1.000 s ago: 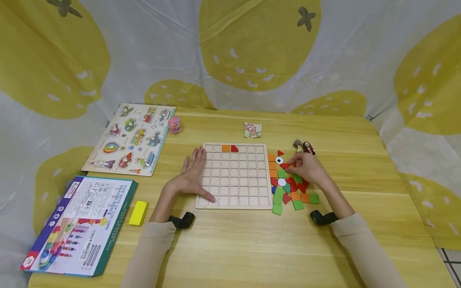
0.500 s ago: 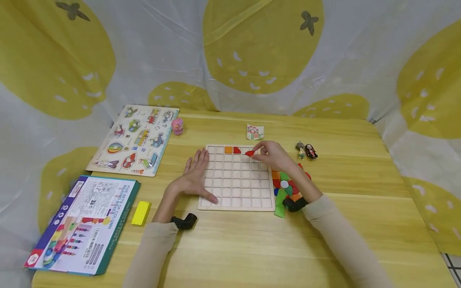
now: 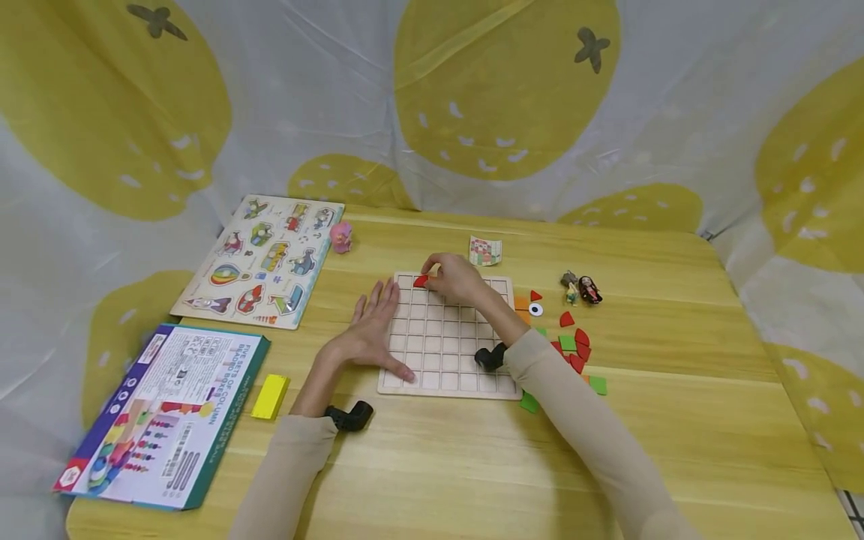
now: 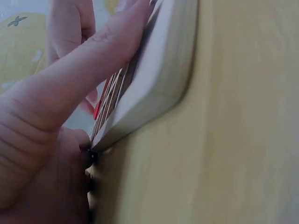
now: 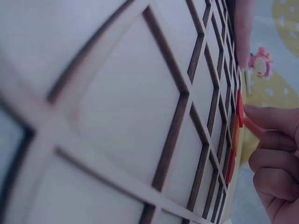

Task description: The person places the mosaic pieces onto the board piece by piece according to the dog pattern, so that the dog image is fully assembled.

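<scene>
A light wooden grid board [image 3: 432,395] lies in the middle of the table. My left hand [image 3: 370,335] rests along its left edge, fingers spread and the thumb over the front left corner. Over the far row, near the left end, my right hand [image 3: 456,280] pinches a red quarter-circle tile [image 3: 421,281] between thumb and fingertips. In the right wrist view that tile [image 5: 239,108] is right at the grid, beside an orange square tile [image 5: 235,135] and another red tile [image 5: 231,165] in the same row. The right hand hides those two in the head view.
Loose tiles, among them red [image 3: 567,319] and green [image 3: 598,385], lie right of the board, partly behind the right forearm. Beyond are a patterned card [image 3: 486,251] and two small figurines [image 3: 589,289]. On the left: a picture puzzle [image 3: 259,262], pink toy [image 3: 341,237], yellow block [image 3: 270,397] and box [image 3: 169,420].
My right hand has carried the red tile from the loose tiles leftward across the board to the far row's left part. The left hand has stayed on the board's edge.
</scene>
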A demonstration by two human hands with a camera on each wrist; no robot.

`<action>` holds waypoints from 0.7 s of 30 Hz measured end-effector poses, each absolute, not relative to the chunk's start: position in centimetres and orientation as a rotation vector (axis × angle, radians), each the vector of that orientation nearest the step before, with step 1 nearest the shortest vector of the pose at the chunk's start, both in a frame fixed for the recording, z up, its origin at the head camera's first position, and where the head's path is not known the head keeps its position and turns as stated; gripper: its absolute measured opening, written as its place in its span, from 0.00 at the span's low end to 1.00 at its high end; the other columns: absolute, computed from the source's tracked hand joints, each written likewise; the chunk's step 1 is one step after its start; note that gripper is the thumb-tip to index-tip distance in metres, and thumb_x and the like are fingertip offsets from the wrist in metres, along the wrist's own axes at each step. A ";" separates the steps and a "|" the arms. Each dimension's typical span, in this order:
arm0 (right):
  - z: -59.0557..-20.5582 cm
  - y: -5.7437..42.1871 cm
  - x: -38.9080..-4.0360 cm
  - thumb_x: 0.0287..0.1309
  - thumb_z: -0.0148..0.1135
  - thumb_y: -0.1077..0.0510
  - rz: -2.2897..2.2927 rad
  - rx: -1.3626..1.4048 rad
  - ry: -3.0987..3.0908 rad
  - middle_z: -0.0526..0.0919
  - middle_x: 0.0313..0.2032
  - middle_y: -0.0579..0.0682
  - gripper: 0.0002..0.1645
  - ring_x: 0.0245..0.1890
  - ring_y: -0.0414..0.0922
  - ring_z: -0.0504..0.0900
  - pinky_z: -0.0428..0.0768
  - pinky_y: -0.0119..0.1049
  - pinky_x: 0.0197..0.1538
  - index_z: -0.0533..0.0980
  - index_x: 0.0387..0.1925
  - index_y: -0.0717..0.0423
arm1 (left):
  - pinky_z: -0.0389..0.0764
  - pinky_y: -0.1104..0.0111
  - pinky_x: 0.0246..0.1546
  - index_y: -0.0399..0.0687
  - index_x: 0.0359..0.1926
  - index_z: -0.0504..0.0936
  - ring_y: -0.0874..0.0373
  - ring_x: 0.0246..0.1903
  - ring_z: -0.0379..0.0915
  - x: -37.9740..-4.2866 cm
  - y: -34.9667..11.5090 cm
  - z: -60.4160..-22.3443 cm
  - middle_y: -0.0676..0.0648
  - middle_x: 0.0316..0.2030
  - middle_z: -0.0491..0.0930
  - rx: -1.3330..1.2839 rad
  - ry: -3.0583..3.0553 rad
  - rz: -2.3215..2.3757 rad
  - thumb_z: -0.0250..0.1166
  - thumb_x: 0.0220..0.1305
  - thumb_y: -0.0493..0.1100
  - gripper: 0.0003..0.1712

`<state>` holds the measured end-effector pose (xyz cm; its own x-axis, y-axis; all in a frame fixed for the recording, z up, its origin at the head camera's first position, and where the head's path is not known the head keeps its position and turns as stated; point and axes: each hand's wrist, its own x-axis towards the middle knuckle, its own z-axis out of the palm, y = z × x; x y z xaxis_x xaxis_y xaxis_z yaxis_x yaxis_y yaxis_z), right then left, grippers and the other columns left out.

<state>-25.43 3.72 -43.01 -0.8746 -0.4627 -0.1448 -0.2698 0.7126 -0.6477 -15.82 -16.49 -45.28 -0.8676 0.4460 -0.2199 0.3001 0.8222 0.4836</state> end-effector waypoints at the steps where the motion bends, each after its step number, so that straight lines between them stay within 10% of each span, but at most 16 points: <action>1: -43.1 3.7 -25.5 0.60 0.65 0.56 -0.945 -0.576 2.621 0.73 0.16 0.46 0.13 0.15 0.39 0.65 0.61 0.28 0.20 0.80 0.46 0.53 | 0.26 0.43 0.74 0.39 0.74 0.26 0.43 0.75 0.16 -15.9 -16.6 -45.2 0.40 0.76 0.21 0.570 2.675 0.641 0.78 0.24 0.73 0.92; 21: -44.7 5.0 -26.5 0.52 0.72 0.56 -1.201 -0.531 2.525 0.71 0.13 0.45 0.12 0.14 0.38 0.60 0.60 0.28 0.19 0.85 0.40 0.52 | 0.19 0.42 0.71 0.44 0.76 0.28 0.44 0.75 0.13 -16.1 -16.7 -45.5 0.45 0.77 0.22 0.569 2.660 0.621 0.78 0.23 0.73 0.91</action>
<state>-26.47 5.00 -44.70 -0.8884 -0.4470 -0.1045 -0.2010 0.5836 -0.7868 -16.13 -16.67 -45.47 -0.8582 0.4535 -0.2407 0.3001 0.8235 0.4815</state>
